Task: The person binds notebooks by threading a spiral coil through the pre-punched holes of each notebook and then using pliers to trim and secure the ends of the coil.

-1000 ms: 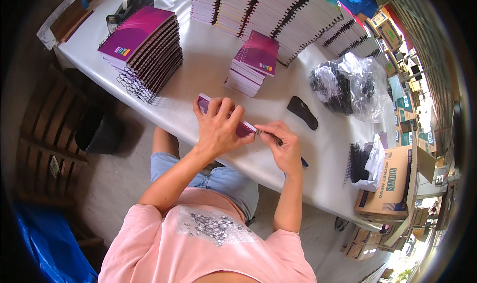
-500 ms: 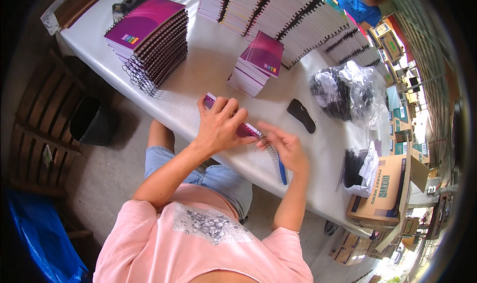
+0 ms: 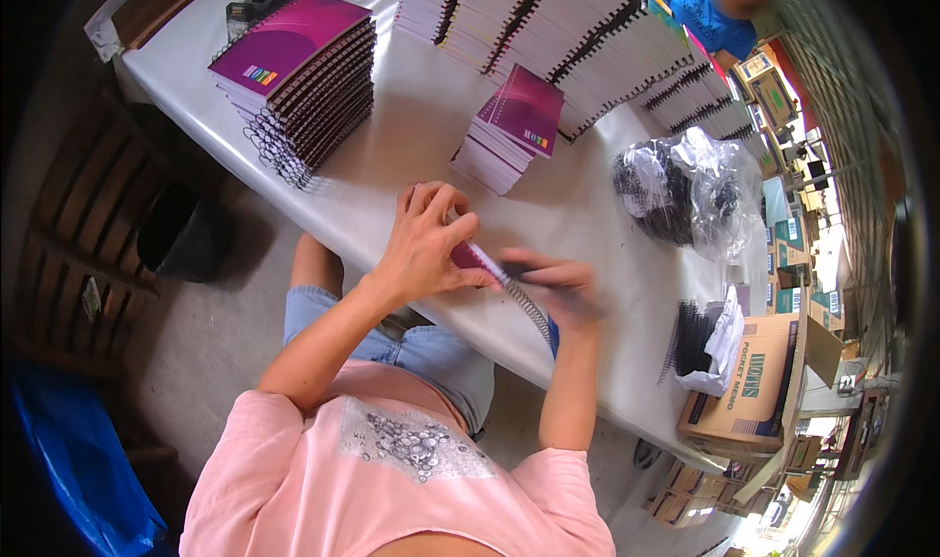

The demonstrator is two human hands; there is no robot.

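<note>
My left hand [image 3: 421, 239] is closed around a small purple-covered notebook [image 3: 474, 258] at the table's near edge. From the notebook's right end trails a wire spiral coil [image 3: 529, 307], its far part running under my right forearm. My right hand [image 3: 571, 298], smeared by motion, grips a curved black tool [image 3: 537, 272] just beside the coil; its exact kind is unclear. A blue strip-like object [image 3: 554, 340] shows partly beneath the coil. Beyond my hands stands a short stack of purple-covered notebooks [image 3: 524, 116], whose white page edges face me.
Tall spiral-bound notebooks [image 3: 323, 77] are stacked at the far left, with rows of bound books [image 3: 578, 38] behind. To the right lie a clear plastic bag [image 3: 690, 190] of black coils and a cardboard box [image 3: 749, 366]. A person in blue [image 3: 715, 14] is at the far right.
The black tool has left the table and is now in my right hand. My left hand still holds the notebook, with its fingers shifted slightly.
</note>
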